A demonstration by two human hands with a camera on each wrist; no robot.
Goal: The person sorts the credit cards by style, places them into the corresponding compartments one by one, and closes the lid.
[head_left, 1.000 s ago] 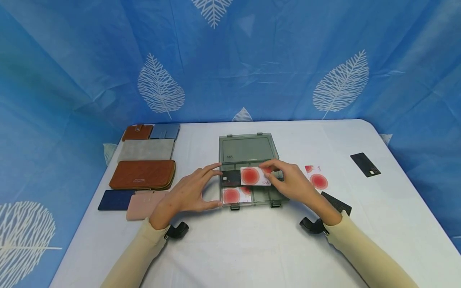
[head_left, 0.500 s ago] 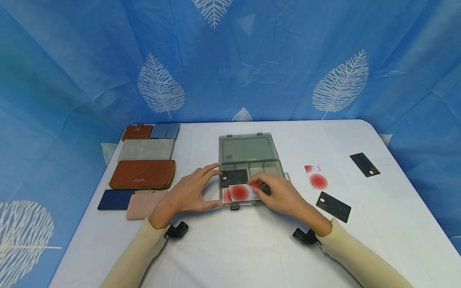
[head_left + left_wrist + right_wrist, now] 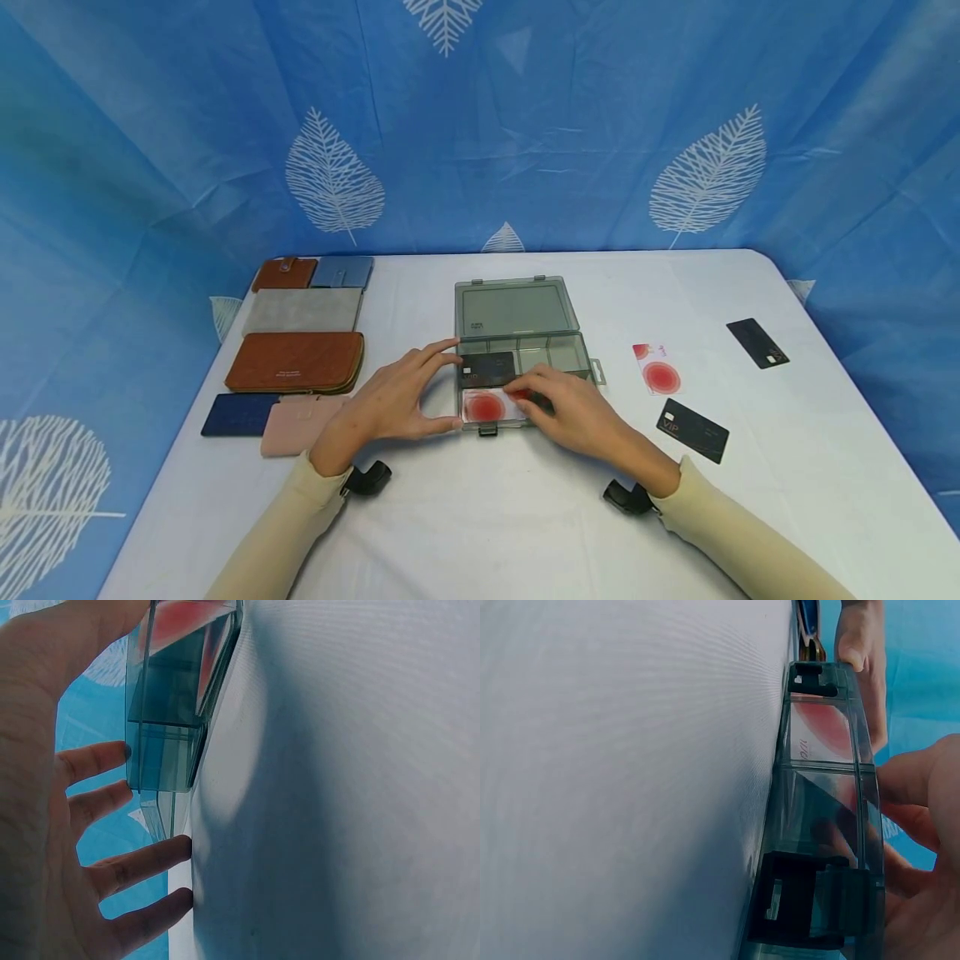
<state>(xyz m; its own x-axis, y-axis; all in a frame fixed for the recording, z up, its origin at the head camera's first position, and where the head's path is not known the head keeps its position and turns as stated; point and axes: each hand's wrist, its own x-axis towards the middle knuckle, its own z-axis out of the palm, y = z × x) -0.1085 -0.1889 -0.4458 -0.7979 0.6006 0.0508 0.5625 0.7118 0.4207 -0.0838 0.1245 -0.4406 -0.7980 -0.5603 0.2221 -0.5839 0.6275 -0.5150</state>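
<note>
A translucent grey-green divided plastic box point(image 3: 517, 306) lies with its lid laid back. My left hand point(image 3: 408, 400) is at its left side, fingers and thumb spread along the edge; the left wrist view has those fingers extended beside the box wall point(image 3: 165, 761). My right hand point(image 3: 570, 412) pinches the right end of a white card with red circles point(image 3: 482, 407) in the front left compartment. Another such card was under it, now hidden. Behind it a black card point(image 3: 487, 369) lies in the back left compartment. The right wrist view shows my right fingers over the box's front wall point(image 3: 817, 802).
On the right lie a red-and-white card point(image 3: 662, 377), a black VIP card point(image 3: 693, 429) and another black card point(image 3: 757, 342). At left are several wallets, including a brown zip wallet point(image 3: 296, 361), a grey one point(image 3: 303, 311) and a pink one point(image 3: 300, 426).
The right hand has brought the red-and-white card from above the box's middle toward the front left and down into that compartment. The left hand stays at the box's side.
</note>
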